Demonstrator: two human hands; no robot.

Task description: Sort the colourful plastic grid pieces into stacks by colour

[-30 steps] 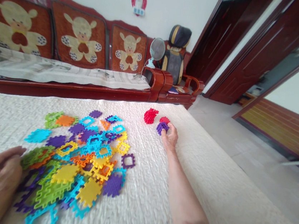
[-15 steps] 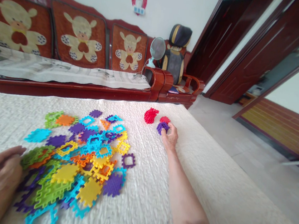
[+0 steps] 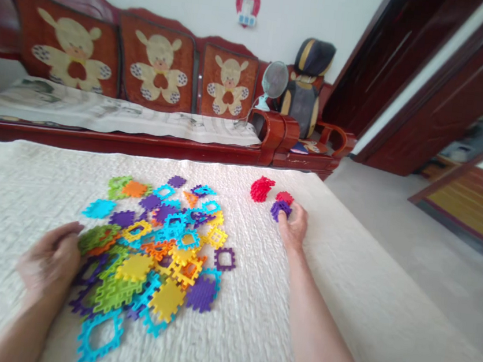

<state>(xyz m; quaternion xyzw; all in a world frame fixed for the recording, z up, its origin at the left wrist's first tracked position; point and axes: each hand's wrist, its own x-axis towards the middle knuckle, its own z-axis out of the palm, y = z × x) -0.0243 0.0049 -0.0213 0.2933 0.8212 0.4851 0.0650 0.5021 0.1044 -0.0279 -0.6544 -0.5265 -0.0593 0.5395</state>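
Purple pieces (image 3: 278, 211) sit between the fingers (image 3: 282, 217) of the right hand (image 3: 295, 229).

You have purple notched pieces (image 3: 280, 210) bunched together right of the frame's centre. Your green notched pieces (image 3: 96, 237) overlap at the left edge of a jumbled multicoloured heap (image 3: 134, 267), lower left.
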